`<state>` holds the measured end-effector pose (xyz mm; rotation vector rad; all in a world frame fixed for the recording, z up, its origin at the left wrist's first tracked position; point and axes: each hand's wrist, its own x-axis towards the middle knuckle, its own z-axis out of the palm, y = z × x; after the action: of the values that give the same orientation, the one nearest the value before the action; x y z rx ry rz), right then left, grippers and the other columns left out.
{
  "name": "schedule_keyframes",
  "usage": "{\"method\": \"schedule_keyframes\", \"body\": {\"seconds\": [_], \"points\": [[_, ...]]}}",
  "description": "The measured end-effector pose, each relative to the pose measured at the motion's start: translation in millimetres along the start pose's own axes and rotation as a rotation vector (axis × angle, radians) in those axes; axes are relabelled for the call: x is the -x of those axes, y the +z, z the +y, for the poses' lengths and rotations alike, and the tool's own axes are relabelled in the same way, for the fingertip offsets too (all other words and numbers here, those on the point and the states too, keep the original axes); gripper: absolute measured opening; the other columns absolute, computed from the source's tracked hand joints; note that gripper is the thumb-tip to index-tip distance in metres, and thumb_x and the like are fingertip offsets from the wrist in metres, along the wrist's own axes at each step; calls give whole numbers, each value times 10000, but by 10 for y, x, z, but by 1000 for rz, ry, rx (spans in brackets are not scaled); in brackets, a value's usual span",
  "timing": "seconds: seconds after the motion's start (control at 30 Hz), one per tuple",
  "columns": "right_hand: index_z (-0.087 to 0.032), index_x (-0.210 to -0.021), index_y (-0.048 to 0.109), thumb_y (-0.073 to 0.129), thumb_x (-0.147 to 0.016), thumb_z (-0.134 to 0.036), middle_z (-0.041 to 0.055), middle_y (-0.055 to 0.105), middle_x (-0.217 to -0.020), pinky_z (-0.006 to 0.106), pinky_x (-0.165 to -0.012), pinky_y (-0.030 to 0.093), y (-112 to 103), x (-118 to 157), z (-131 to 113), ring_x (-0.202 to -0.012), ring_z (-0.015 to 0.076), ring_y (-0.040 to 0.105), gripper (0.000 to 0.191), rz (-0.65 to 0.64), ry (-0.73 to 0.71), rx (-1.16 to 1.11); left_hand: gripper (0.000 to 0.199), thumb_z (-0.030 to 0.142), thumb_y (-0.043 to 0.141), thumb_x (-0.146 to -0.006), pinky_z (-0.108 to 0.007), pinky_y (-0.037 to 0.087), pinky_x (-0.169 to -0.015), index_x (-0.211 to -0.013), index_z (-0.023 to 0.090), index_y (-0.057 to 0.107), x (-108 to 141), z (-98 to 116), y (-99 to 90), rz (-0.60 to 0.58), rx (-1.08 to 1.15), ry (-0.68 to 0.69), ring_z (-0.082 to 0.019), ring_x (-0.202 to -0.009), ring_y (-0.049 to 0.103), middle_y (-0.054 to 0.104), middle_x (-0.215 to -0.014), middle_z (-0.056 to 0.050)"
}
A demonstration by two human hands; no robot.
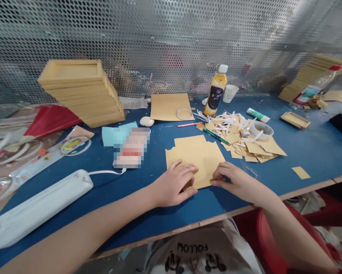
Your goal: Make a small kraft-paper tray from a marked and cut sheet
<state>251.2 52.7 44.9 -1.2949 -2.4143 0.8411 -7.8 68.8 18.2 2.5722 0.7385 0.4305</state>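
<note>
A brown kraft card sheet (201, 156) with notched corners lies flat on the blue table in front of me. My left hand (175, 184) rests on its near left part, fingers bent over the card and thumb along the near edge, holding it. At the near right corner, my right hand (230, 179) pinches the edge between thumb and fingers. A clear plastic ruler or set square (249, 169) lies partly behind my right hand. Beyond the sheet are a green pen (216, 136) and a pink pencil (189, 124).
Card scraps (236, 142) and white strips surround a tape roll (261, 130). A drink bottle (216, 91) and paper cup (230, 93) stand behind. Stacked card trays (82, 95) lean at left. A phone (132, 148) is cabled to a white power strip (42, 209). Table edge (188, 228) is near me.
</note>
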Motion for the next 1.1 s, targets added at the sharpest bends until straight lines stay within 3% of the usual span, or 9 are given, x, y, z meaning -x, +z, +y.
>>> {"method": "schedule_keyframes", "body": {"seconds": [0.2, 0.3, 0.4, 0.5, 0.63, 0.8, 0.9, 1.0, 1.1], "points": [[-208, -901, 577, 513, -949, -278, 17, 656, -887, 273, -733, 449, -58, -65, -46, -797, 155, 612, 106, 26, 51, -65, 112, 271, 494, -949, -467, 151, -1164, -866, 197, 509, -14, 4, -1, 24, 119, -34, -198, -1268, 474, 567, -1279, -83], [-210, -896, 574, 503, -947, -270, 11, 665, -842, 268, -698, 445, -66, -96, -27, -754, 156, 618, 106, 51, 82, -53, 102, 259, 446, -974, -453, 193, -1160, -887, 206, 461, -26, -6, -4, 75, 222, -91, -175, -1171, 550, 625, -1151, -67], [-209, -891, 566, 499, -946, -286, 7, 662, -803, 264, -662, 452, -66, -128, 22, -714, 154, 615, 116, 68, 92, -59, 89, 251, 432, -978, -448, 292, -1115, -901, 210, 447, -39, -14, 7, 132, 264, -168, -178, -1035, 612, 650, -992, -40], [-207, -913, 577, 492, -950, -321, 17, 669, -803, 272, -650, 471, -75, -165, 70, -702, 159, 621, 147, 78, 67, -43, 109, 248, 455, -962, -400, 446, -948, -863, 203, 466, -58, -33, 25, 206, 255, -231, -195, -958, 605, 624, -953, -48], [-207, -1082, 595, 537, -928, -355, 70, 676, -975, 291, -709, 517, -95, -220, 118, -806, 178, 649, 220, 105, -95, 48, 126, 253, 490, -941, -338, 480, -786, -831, 191, 484, -83, -70, 39, 288, 254, -300, -182, -846, 571, 587, -914, -48], [-213, -1110, 634, 568, -918, -297, 92, 648, -1058, 323, -842, 519, -85, -291, 199, -975, 204, 632, 220, 24, -341, 182, 97, 243, 512, -932, -313, 481, -768, -855, 185, 515, -92, -63, 26, 288, 249, -329, -171, -833, 568, 587, -912, -42], [-189, -1092, 648, 545, -933, -267, 93, 661, -1016, 322, -834, 520, -75, -337, 251, -939, 197, 636, 205, 33, -394, 214, 87, 245, 526, -938, -318, 478, -840, -989, 184, 561, -85, -50, 25, 278, 189, -271, -179, -926, 587, 614, -990, -51], [-163, -1108, 649, 525, -946, -273, 101, 674, -997, 331, -831, 521, -74, -376, 276, -928, 201, 632, 232, 62, -435, 253, 221, 306, 582, -926, -344, 452, -911, -1121, 203, 591, -71, -61, 43, 265, 15, -107, -199, -1026, 584, 633, -1097, -52], [-157, -1105, 654, 471, -971, -267, 99, 689, -971, 347, -833, 520, -74, -395, 277, -909, 204, 629, 252, 79, -484, 321, 250, 333, 544, -955, -351, 468, -875, -1156, 201, 612, -53, -83, 69, 247, -170, 0, -202, -1007, 607, 649, -1125, -58]]}}
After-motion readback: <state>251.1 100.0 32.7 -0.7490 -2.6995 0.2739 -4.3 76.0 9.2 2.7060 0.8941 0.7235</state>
